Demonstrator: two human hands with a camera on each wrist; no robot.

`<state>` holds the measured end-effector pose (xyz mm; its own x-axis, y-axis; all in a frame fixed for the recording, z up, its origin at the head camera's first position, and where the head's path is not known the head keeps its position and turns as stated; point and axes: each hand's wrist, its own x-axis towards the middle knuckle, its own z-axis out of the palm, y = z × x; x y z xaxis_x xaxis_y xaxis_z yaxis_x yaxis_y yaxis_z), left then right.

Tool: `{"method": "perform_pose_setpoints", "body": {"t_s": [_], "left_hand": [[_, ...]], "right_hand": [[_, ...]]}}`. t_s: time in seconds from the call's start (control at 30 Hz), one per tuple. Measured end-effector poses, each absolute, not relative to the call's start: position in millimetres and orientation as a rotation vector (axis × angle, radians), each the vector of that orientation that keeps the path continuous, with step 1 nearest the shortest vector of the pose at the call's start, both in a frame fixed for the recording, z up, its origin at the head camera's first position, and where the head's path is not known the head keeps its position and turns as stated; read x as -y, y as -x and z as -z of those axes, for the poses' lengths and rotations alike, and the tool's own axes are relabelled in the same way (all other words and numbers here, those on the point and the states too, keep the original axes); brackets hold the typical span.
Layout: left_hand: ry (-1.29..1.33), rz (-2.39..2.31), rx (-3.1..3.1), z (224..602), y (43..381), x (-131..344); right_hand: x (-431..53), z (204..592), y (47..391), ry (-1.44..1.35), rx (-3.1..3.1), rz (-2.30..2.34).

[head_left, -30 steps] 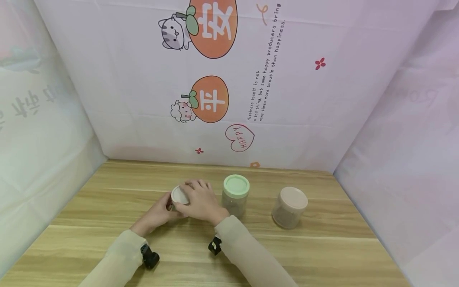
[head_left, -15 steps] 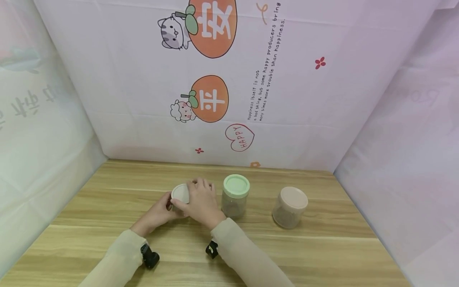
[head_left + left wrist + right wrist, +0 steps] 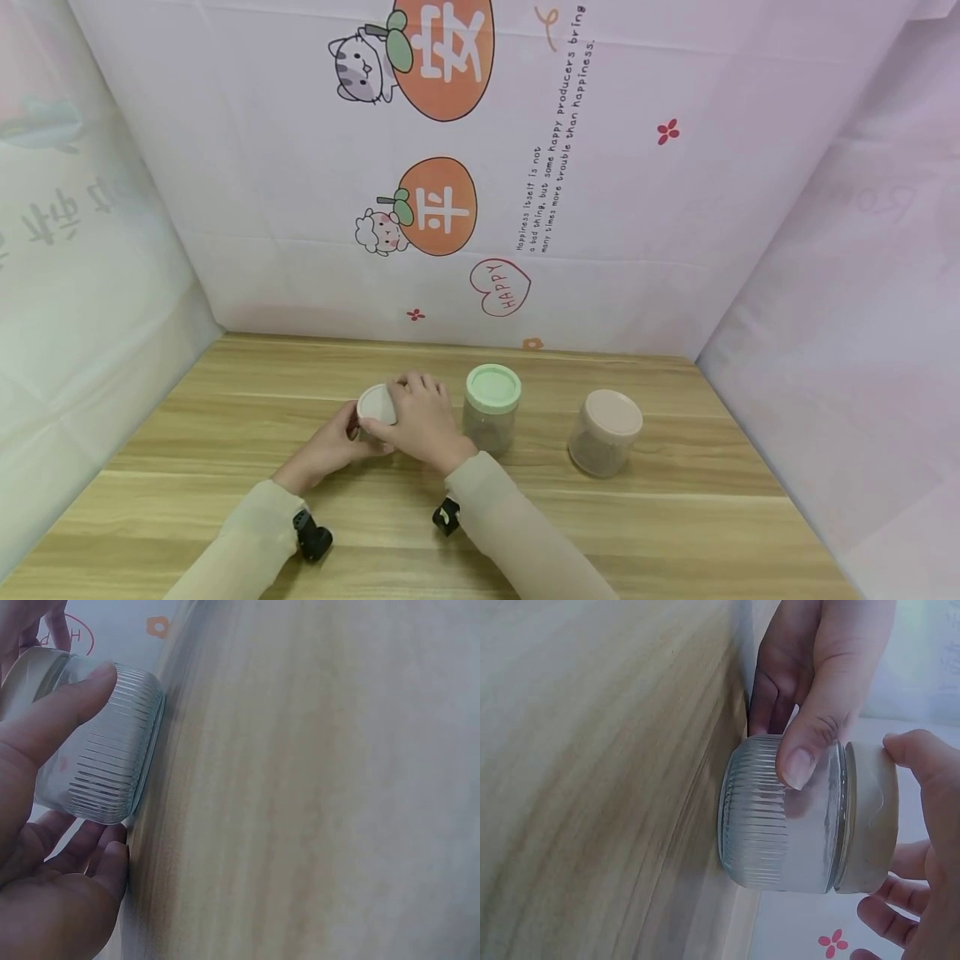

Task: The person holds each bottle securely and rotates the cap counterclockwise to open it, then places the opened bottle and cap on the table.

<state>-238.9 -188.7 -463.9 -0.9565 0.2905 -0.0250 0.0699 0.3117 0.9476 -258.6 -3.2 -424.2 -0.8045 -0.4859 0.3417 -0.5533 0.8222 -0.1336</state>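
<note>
Left hand (image 3: 330, 450) in a curl round the upright glass jar (image 3: 761, 840), right hand (image 3: 423, 421) in a pinch on its lid (image 3: 870, 817).

The sleeved left forearm (image 3: 243, 537) and right forearm (image 3: 525, 533) rise from the bottom edge of the head view, slanting inward. Below and left of the frame's middle, the hands sit close together — the left hand (image 3: 330, 450) slightly lower, thumb and fingers curved apart; the right hand (image 3: 426, 422) higher, back upward, fingers bent.
</note>
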Motion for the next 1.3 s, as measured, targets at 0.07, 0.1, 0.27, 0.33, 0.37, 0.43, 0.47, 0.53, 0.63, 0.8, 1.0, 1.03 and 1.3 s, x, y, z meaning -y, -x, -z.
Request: {"method": "perform_pose_setpoints", "body": {"t_s": [0.07,0.1,0.27,0.33,0.37,0.43,0.47,0.53,0.63,0.8,1.0,1.03,1.3], "left_hand": [[-0.333,-1.705,-2.385,463.8,238.5,188.8],[-0.329,-1.707,-2.383,463.7,238.4,188.7],[-0.312,-1.693,-2.392,462.8,238.3,188.6],[-0.312,-1.685,-2.398,462.2,238.4,188.6],[-0.315,-1.683,-2.398,462.0,238.5,188.7],[-0.324,-1.686,-2.393,461.9,238.9,189.0],[-0.329,-1.690,-2.389,462.0,239.0,189.1],[-0.339,-1.702,-2.383,462.5,239.2,189.2],[-0.348,-1.708,-2.380,463.7,239.8,189.7],[-0.316,-1.694,-2.384,466.2,241.6,190.3],[-0.328,-1.709,-2.373,468.3,242.9,190.4],[-0.324,-1.720,-2.368,468.7,243.1,190.2],[-0.302,-1.706,-2.392,468.7,242.5,188.6]], "right_hand": [[2.2,422.9,258.6,-0.819,2.709,-0.359],[1.7,422.3,258.5,-0.835,2.707,-0.375],[-0.6,419.5,259.4,-0.912,2.706,-0.410],[-1.6,419.1,260.0,-0.938,2.714,-0.407],[-2.0,419.1,260.3,-0.950,2.717,-0.402],[-2.9,419.0,260.7,-0.972,2.723,-0.397],[-3.4,419.0,260.7,-0.983,2.726,-0.395],[-4.4,418.5,260.2,-1.004,2.732,-0.410],[-5.9,417.5,258.9,-1.026,2.745,-0.437],[-6.7,417.3,258.4,-1.017,2.755,-0.466],[-4.5,421.6,258.1,-0.969,2.725,-0.480],[-4.0,422.3,257.6,-0.956,2.714,-0.478],[2.5,424.1,254.3,-0.803,2.670,-0.437]]}}
